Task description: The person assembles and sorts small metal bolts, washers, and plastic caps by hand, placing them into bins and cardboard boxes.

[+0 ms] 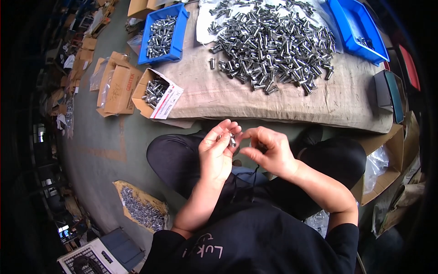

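Observation:
My left hand (216,153) holds a small shiny metal bolt (232,141) between thumb and fingertips, above my lap. My right hand (269,150) is close beside it, its thumb and forefinger pinched together near the bolt's tip; whether a small part sits in that pinch I cannot tell. Both hands hover just in front of the near edge of a low table covered with beige cloth (255,102). A big heap of similar metal bolts (273,43) lies on the cloth further away.
A blue bin of bolts (163,34) sits at the table's left, another blue bin (358,29) at the right. An open cardboard box of bolts (153,93) leans at the table's corner. More parts lie on cardboard (141,210) on the floor. Boxes stand at right (383,171).

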Motion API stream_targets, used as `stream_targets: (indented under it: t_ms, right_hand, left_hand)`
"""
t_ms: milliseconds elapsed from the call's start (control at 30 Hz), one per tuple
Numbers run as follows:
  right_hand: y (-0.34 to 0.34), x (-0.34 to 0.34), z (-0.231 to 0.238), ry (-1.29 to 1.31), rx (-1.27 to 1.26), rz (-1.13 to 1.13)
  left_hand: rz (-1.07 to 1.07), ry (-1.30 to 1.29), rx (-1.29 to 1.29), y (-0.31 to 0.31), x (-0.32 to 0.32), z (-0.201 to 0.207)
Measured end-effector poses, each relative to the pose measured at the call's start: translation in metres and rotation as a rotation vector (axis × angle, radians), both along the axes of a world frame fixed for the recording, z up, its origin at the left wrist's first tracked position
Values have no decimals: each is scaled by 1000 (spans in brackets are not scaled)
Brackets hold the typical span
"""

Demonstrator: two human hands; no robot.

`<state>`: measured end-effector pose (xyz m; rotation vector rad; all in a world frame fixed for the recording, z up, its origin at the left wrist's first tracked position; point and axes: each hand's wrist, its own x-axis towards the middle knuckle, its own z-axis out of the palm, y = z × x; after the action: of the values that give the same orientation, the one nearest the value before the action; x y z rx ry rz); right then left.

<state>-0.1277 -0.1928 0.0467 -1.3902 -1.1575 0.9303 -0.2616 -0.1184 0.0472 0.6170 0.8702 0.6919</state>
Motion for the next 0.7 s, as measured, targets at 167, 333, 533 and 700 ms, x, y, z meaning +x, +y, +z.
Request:
stream_targets:
  t_ms: [167,333,533,700]
  right_hand:
    - [1,-8,-12,-168,111,-54]
    - [2,5,-10,624,-125,-45]
    - [-1,5,-9,599,-117,-42]
    - [-1,4,-4,620,-140,-33]
  left_hand:
    - [18,4,222,-12,11,3]
    - [46,-38,200,-10,11,16]
    - [-185,105,301,-6,-7,7]
    - [-184,226,412,-7,-6,10]
